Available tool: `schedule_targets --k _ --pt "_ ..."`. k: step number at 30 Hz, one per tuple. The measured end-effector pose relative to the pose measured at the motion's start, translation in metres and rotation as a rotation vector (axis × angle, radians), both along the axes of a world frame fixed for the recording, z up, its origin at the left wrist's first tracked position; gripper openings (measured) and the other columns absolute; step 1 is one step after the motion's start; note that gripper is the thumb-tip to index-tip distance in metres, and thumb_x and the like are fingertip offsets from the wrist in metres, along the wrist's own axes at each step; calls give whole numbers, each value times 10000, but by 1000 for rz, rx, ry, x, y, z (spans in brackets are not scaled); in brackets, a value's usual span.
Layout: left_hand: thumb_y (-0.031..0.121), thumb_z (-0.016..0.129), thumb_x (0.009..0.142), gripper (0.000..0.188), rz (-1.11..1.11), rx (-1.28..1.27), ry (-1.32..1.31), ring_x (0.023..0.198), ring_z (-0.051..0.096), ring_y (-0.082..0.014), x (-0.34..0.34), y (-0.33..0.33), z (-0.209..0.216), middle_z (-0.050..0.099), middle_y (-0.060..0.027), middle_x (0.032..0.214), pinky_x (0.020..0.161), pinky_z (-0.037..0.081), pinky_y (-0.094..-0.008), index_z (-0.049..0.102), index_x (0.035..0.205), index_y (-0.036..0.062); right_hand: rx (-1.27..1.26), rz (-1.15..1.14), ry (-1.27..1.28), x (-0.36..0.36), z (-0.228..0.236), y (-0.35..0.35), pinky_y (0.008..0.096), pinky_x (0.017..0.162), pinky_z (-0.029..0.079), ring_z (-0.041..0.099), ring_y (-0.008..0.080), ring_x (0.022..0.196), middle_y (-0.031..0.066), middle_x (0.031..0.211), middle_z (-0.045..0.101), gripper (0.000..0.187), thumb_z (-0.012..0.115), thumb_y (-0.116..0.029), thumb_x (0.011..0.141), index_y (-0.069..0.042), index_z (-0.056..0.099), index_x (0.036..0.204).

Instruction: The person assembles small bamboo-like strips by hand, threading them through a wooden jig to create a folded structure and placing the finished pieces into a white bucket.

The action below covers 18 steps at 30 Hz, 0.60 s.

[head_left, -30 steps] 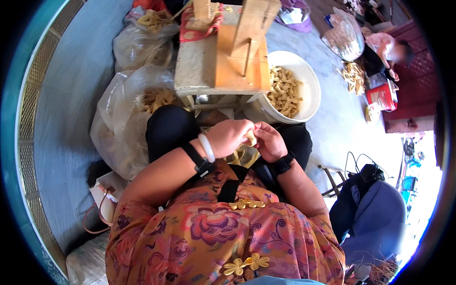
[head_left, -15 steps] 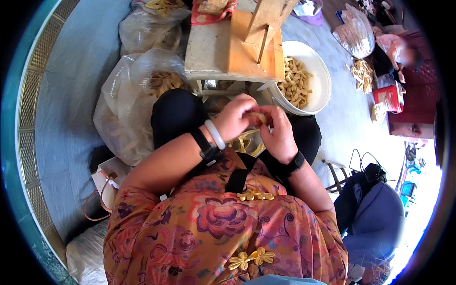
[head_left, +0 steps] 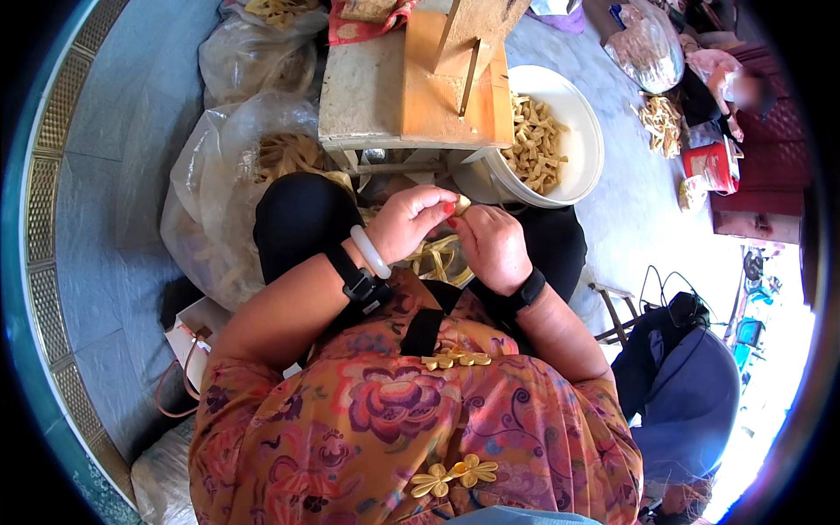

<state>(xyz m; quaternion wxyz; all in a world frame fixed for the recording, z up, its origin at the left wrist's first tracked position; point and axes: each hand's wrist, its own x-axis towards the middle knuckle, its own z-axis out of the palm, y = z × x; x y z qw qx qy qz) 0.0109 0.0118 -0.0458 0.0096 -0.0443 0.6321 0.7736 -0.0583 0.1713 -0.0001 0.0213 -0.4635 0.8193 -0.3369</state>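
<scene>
Over my lap, my left hand pinches a small pale yellow folded piece between thumb and fingertips. My right hand closes on the same piece from the other side, its fingers curled and partly hidden. Most of the piece is covered by the fingers, so its exact shape is unclear. Below the hands, between my knees, lie long pale yellow strips. Beyond my right hand, a white bucket holds many short knotted tan pieces.
Ahead stands a low table bearing a wooden board with an upright block. Clear plastic bags of strips sit on the left. A handbag lies near my left elbow. Farther right are another person and a red bucket.
Both hands have shifted slightly left and turned, so the small piece now shows above the fingertips. The whole view has moved a little.
</scene>
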Motion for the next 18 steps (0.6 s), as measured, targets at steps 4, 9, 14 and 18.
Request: schedule_targets --k 4,9,14,18 --pt "228 498 982 227 234 -295 164 631 482 -44 -5 -15 21 596 15 802 579 419 -198 617 935 40 -38 151 -426 -7 25 1 390 550 414 521 334 599 146 645 517 190 590 -97 869 -12 528 711" --pt "171 501 972 160 287 -417 162 643 520 -77 0 -24 29 619 -35 813 605 439 -226 597 975 43 -53 -26 -902 -6 19 18 325 563 433 554 250 608 118 674 560 202 554 -119 917 -2 555 752" --pt "-40 495 883 199 161 -591 257 823 661 -210 7 -10 32 649 -124 918 734 506 -289 587 1042 37 -170 220 -392 1 38 -5 316 624 467 581 196 685 89 777 591 177 709 -35 759 -19 573 872" --pt "23 569 870 166 270 -650 329 802 663 -312 5 -18 32 666 -139 847 641 510 -355 564 1030 69 -83 293 -234 -1 31 -4 316 516 440 545 224 559 77 695 544 188 665 46 725 -40 509 787"
